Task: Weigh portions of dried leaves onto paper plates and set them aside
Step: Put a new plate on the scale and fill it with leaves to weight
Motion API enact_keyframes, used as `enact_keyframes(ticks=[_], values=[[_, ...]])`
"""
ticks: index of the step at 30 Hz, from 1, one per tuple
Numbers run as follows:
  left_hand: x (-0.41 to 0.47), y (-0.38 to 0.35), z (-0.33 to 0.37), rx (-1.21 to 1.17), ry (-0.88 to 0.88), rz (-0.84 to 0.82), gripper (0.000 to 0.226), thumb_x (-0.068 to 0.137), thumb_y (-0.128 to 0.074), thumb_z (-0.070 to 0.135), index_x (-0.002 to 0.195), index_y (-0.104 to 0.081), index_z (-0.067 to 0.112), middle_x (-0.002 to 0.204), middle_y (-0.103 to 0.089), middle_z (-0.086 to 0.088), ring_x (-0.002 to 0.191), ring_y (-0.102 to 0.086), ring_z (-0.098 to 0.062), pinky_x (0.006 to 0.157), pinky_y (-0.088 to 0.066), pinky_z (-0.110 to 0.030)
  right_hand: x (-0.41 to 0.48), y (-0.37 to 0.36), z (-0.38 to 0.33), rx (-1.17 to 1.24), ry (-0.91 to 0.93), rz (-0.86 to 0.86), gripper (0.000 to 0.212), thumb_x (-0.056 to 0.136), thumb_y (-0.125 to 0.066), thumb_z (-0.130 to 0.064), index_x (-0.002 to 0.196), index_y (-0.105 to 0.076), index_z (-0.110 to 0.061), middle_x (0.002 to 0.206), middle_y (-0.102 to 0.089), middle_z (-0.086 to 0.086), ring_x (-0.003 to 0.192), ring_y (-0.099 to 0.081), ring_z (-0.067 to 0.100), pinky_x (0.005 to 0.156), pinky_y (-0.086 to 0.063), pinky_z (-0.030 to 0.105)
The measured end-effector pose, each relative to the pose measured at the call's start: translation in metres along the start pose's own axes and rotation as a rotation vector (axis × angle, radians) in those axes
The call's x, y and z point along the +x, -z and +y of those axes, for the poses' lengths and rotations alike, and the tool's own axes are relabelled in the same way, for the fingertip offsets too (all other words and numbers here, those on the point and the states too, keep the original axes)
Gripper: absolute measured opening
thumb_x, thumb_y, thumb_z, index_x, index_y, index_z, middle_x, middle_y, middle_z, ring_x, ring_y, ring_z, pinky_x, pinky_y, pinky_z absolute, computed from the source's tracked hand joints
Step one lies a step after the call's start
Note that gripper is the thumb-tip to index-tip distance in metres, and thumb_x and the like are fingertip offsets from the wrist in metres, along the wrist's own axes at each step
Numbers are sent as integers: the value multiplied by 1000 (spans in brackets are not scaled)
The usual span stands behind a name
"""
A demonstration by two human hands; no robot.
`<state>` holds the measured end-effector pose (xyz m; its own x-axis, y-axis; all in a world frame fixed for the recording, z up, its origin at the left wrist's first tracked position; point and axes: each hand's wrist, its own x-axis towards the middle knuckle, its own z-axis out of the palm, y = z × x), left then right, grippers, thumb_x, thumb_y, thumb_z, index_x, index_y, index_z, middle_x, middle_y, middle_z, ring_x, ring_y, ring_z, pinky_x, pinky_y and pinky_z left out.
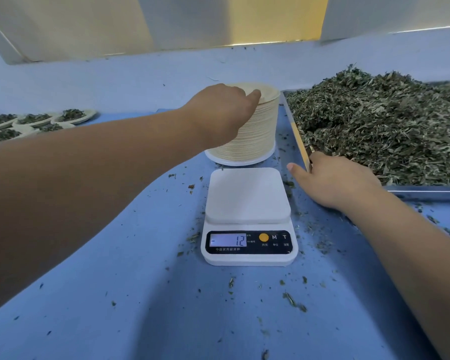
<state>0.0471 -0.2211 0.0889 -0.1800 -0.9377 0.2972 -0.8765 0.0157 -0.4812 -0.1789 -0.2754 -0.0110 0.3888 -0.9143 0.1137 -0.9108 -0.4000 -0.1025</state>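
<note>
Worktop [140,307]: blue, one, lower frame; strewn with loose leaf crumbs.
Scale [248,196]: one, white, centre of frame; platform bare; display shows a minus sign and 12.
Right hand [335,178]: right of the scale; fingers [322,158] relaxed and spread, holding nothing, draped over the near left corner of the tray, thumb stretched left toward the scale.
Tray [426,192]: one, metal, right of frame.
Dried leaves [387,120]: one heaped pile filling the tray, touching the right hand's far side.
Stack of paper plates [255,131]: one tall stack, just behind the scale, beside the tray.
Left hand [218,113]: upper centre, at the stack's top left; one fingertip on the top plate's rim, the rest hidden, so the grip cannot be told.
Filled plates [31,120]: at least five, leaves on each, left edge of frame, well apart from both hands.
</note>
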Motion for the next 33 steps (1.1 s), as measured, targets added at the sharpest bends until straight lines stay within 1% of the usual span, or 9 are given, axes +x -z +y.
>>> enact_keyframes(ticks=[2,4,7,14,19,24,27,29,33], values=[[1,1,0,-6,-14,22,71,90,-48,-4,156,-25,8,87,-42,-6,63,-37,-26,52,-26,-36,0,-1,0,-3,12,11,64,92,-20,-77,101,-43,-18,89,-56,6,84,-59,34,75,-52,48],[2,2,0,13,-22,44,58,86,-50,-9,141,-37,5,75,-33,-4,54,-30,-23,47,-19,-32,1,-1,1,-7,27,22,63,93,-20,-76,101,-43,-18,87,-55,6,83,-59,34,73,-52,48],[3,5,1,34,-14,74,52,79,-51,-15,127,-41,3,69,-27,-4,51,-27,-23,46,-16,-32,1,-2,2,-5,39,42,63,94,-21,-75,99,-44,-17,82,-53,4,79,-58,33,71,-51,46],[0,12,0,-52,165,140,26,76,-50,-7,90,-35,9,71,-28,-1,54,-27,-21,49,-18,-31,1,-3,1,-17,51,62,62,95,-21,-74,100,-44,-17,82,-53,4,78,-57,32,66,-47,42],[-4,9,-4,-140,306,163,16,78,-50,-3,87,-45,9,74,-37,-3,57,-36,-25,53,-21,-31,1,-4,1,-17,49,57,62,94,-22,-74,100,-46,-17,88,-58,6,81,-58,33,69,-49,43],[-17,-1,-7,-477,564,348,23,83,-47,5,91,-68,7,98,-60,-10,89,-57,-32,70,-44,-37,1,-4,1,-23,34,60,60,93,-22,-75,97,-44,-18,84,-54,4,80,-58,33,68,-46,42],[-37,-12,1,-665,683,573,27,89,-50,7,93,-75,16,109,-63,-1,107,-55,-22,82,-40,-25,2,-6,3,-12,39,58,61,92,-22,-75,97,-44,-19,88,-56,5,83,-58,33,70,-48,44],[-51,-18,12,-785,712,646,27,90,-54,5,90,-75,21,105,-57,6,107,-50,-17,82,-37,-19,3,-5,2,3,41,50,62,91,-22,-77,99,-46,-20,90,-58,5,82,-59,32,72,-51,45],[-74,-26,30,-1038,664,693,30,86,-59,-5,86,-76,20,97,-51,8,88,-53,-6,75,-41,-13,3,-3,3,19,32,38,64,89,-24,-78,101,-49,-20,86,-58,4,79,-60,31,74,-52,45]])
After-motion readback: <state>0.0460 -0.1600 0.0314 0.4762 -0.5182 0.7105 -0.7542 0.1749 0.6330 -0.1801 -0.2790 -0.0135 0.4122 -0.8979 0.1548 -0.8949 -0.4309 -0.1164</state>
